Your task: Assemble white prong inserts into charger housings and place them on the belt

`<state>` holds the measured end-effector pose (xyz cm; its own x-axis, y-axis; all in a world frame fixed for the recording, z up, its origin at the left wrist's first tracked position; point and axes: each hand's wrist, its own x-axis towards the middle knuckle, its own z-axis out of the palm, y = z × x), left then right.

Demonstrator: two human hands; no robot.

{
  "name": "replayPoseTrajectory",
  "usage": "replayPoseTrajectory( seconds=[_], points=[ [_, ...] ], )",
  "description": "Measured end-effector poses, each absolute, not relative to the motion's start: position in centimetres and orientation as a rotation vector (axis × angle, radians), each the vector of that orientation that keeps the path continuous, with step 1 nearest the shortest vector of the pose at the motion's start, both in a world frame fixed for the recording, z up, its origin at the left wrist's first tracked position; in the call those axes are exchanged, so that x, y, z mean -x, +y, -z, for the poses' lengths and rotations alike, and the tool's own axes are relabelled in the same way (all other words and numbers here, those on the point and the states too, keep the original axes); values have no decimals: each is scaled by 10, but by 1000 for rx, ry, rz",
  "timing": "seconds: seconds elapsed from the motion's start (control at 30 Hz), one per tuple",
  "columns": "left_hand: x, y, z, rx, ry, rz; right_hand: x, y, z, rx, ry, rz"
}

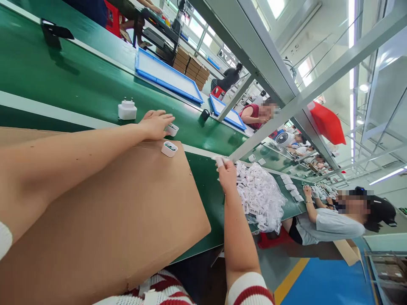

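Note:
My left hand (pixel 155 125) reaches over the far edge of the cardboard, its fingers and thumb around an open white charger housing (pixel 172 129). Close by, a second open white charger housing (pixel 169 149) stands on the cardboard corner, dark and green parts showing inside. A closed white plug charger (pixel 127 110) rests farther left on the green table, two pins pointing up. My right hand (pixel 227 174) is closed on a small white plastic part (pixel 219 161), partly hidden by the fingers. Just right of that hand lies a clear bag of many white plastic parts (pixel 259 192).
The brown cardboard sheet (pixel 104 212) covers the near side of the green worktop (pixel 203 182). Blue-rimmed trays (pixel 168 76) and a black stand (pixel 55 31) line the far side. A metal frame post (pixel 244 142) rises past my right hand. A co-worker (pixel 330 224) sits at right.

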<state>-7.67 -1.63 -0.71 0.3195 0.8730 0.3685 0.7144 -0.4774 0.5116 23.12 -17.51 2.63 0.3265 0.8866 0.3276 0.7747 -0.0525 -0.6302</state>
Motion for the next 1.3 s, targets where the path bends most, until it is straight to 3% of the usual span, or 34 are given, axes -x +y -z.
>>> replayPoseTrajectory(
  seconds=[0.17,0.37,0.5,0.63,0.83,1.03,1.3],
  points=[
    [68,-5,-6,-2240,1599,-690,-188,-175,-6,1392,-1212,-986],
    [78,-90,-20,-2173,1505,-1029,-183,-188,-4,1260,-1108,-1185],
    [66,-157,3,-2134,1107,-903,-178,-194,-9,1241,-1174,-1210],
    [51,-179,30,-2079,1001,-767,-167,-203,-11,1304,-1253,-1128],
    [51,-173,41,-1997,998,-842,-166,-211,-7,1280,-1404,-1150],
    [53,-173,39,-1947,950,-820,-162,-212,-1,1318,-1805,-435],
    [54,-167,47,-1956,945,-812,-156,-203,13,1289,-2089,-191]
  ],
)
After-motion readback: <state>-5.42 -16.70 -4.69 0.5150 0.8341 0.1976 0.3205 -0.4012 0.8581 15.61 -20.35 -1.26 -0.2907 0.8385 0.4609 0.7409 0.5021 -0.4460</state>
